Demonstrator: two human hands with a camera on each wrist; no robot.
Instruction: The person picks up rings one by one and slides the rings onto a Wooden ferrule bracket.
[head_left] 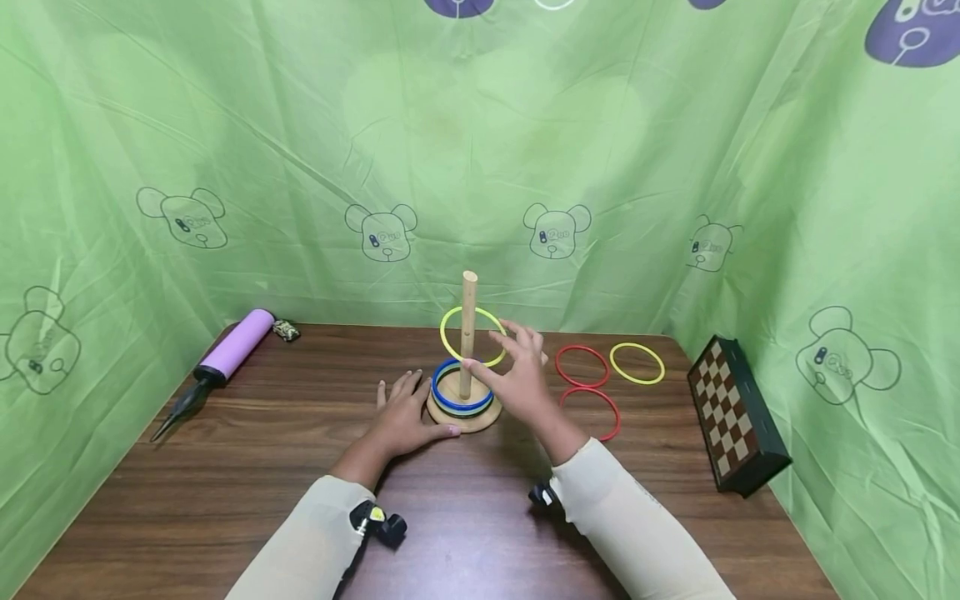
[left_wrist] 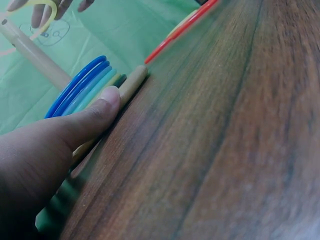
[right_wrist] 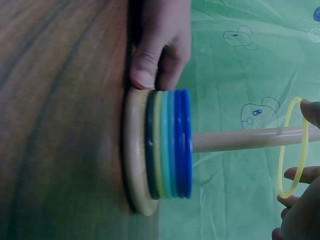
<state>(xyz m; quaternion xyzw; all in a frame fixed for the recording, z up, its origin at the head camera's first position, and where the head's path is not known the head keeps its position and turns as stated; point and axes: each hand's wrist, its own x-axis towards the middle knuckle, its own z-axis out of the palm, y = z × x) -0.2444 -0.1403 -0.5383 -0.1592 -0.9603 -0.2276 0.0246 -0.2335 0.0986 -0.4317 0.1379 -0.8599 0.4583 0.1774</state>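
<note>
My right hand [head_left: 520,375] pinches a thin yellow ring [right_wrist: 280,172] by its right side, thumb below and fingers above. The ring is tilted around the upper part of the wooden peg [head_left: 468,325]. Lower down, a stack of blue, light-blue, yellow and dark rings [right_wrist: 172,145] encircles the peg over its round wooden base [right_wrist: 134,150]. My left hand [head_left: 405,421] holds the base's left side, its thumb [left_wrist: 107,100] at the front edge and its fingers spread to the left and behind.
Two red rings [head_left: 606,363] and another yellow ring [head_left: 656,379] lie right of the stand. A folded chessboard box [head_left: 738,417] is at the right edge. At the left lie a purple hand pump [head_left: 238,343] and a small wrapped item [head_left: 286,330]. Green curtains surround the table [head_left: 300,400].
</note>
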